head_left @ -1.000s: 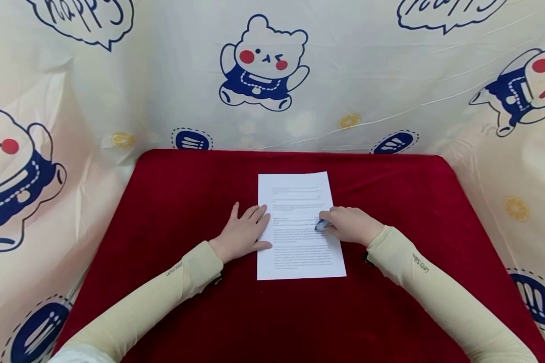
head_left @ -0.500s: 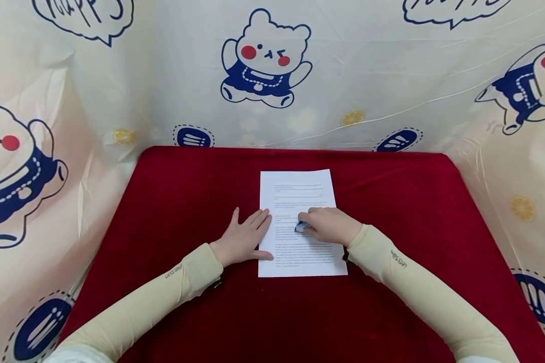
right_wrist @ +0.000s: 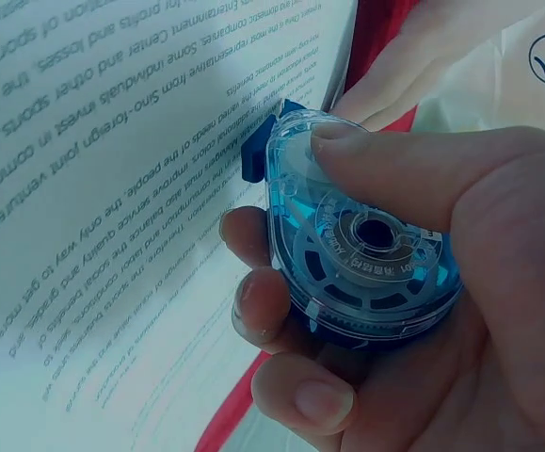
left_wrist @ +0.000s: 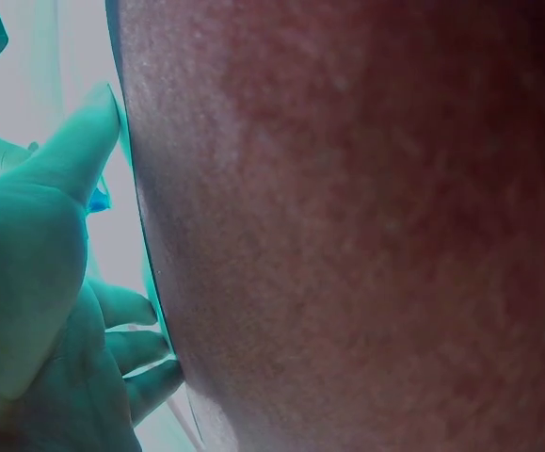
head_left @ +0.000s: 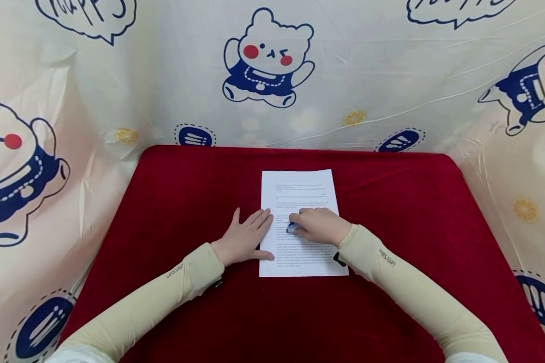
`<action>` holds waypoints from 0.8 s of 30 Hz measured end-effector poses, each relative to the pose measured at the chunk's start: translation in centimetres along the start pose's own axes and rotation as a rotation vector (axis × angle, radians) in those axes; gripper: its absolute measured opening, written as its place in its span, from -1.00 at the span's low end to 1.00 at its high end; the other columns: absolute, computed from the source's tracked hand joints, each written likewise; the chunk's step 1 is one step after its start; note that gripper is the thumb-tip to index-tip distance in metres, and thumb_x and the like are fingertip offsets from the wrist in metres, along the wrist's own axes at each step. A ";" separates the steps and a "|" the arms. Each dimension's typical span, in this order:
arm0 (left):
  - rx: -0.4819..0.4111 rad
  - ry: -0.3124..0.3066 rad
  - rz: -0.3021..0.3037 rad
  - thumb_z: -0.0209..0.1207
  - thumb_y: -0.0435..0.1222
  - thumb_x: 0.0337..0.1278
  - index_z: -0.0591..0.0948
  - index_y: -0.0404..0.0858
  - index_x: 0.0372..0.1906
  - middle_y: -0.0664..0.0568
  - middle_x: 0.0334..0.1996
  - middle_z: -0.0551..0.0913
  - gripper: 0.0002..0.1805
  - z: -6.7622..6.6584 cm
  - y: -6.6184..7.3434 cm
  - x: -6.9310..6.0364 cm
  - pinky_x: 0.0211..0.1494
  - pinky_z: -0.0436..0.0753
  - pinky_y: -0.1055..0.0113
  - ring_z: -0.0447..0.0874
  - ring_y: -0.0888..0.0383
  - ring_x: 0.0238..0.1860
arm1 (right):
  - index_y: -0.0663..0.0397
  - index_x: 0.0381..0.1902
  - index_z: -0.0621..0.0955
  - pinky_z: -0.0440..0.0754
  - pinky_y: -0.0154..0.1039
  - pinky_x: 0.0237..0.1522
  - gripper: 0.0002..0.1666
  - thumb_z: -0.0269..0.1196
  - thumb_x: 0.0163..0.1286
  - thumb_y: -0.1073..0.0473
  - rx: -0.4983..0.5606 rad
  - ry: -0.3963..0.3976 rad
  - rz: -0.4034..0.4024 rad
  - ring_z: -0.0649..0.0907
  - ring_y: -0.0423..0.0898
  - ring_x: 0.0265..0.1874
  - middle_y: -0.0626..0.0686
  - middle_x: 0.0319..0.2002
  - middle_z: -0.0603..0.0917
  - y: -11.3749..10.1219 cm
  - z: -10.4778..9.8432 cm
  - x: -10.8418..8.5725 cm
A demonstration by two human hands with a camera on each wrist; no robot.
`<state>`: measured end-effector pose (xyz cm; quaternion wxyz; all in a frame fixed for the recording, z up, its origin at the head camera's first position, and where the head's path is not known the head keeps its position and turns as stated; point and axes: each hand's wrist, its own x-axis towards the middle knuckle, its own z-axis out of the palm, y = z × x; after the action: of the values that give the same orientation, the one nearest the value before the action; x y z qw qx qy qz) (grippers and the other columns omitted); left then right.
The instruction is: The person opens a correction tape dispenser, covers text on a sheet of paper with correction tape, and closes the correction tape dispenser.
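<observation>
A printed sheet of paper (head_left: 300,179) lies flat on the table, its lines of text running across. My left hand (head_left: 242,239) rests on the sheet's left edge with straight, spread fingers and the thumb held apart. Over the middle of the text, my right hand (head_left: 323,225) grips a blue see-through correction tape dispenser (right_wrist: 366,268). In the right wrist view the thumb lies on top of its clear case and the curled fingers support it from the other side. Its blue tip (right_wrist: 256,151) is at the paper; whether it touches cannot be told.
Dark red cloth (head_left: 200,186) covers the table on all sides of the sheet. Behind and beside it hangs a pale curtain (head_left: 172,65) with cartoon bears. Cream sleeves (head_left: 386,259) cover both forearms.
My right hand has moved left across the sheet with the correction tape dispenser, from near the right edge to mid-text. The left thumb has shifted slightly toward me; that hand stays on the edge.
</observation>
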<state>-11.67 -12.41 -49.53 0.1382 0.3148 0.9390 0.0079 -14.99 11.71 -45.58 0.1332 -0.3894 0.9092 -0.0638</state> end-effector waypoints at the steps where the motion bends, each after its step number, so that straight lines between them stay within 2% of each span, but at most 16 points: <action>1: 0.001 0.000 0.003 0.18 0.43 0.18 0.16 -0.33 0.64 -0.17 0.65 0.09 0.20 0.0 0.0 0.0 0.46 0.01 -0.52 0.07 -0.11 0.64 | 0.04 -0.08 0.67 0.66 -0.19 -0.37 -0.87 0.37 0.45 0.20 0.000 -0.002 -0.003 0.62 -0.17 -0.48 0.00 -0.34 0.68 -0.1 0.0 0.1; 11: -0.003 -0.002 0.018 0.16 0.42 0.21 0.14 -0.34 0.65 -0.17 0.66 0.07 0.20 0.0 -0.2 -0.1 0.45 -0.01 -0.55 0.04 -0.12 0.65 | 0.07 0.03 0.68 0.71 -0.18 -0.24 -0.78 0.35 0.48 0.18 0.031 -0.028 -0.010 0.69 -0.14 -0.37 0.03 -0.25 0.72 -0.5 0.2 0.8; 24: 0.007 -0.006 0.025 0.16 0.43 0.20 0.13 -0.34 0.65 -0.18 0.66 0.06 0.21 -0.1 -0.2 -0.1 0.44 -0.01 -0.56 0.04 -0.12 0.65 | 0.10 -0.02 0.68 0.68 -0.19 -0.29 -0.83 0.34 0.48 0.21 0.040 -0.015 -0.056 0.66 -0.15 -0.43 0.04 -0.31 0.70 -1.2 0.1 1.5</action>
<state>-11.74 -12.59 -49.48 0.1399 0.3272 0.9345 0.0052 -15.19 9.78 -45.68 0.1459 -0.4122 0.8955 -0.0827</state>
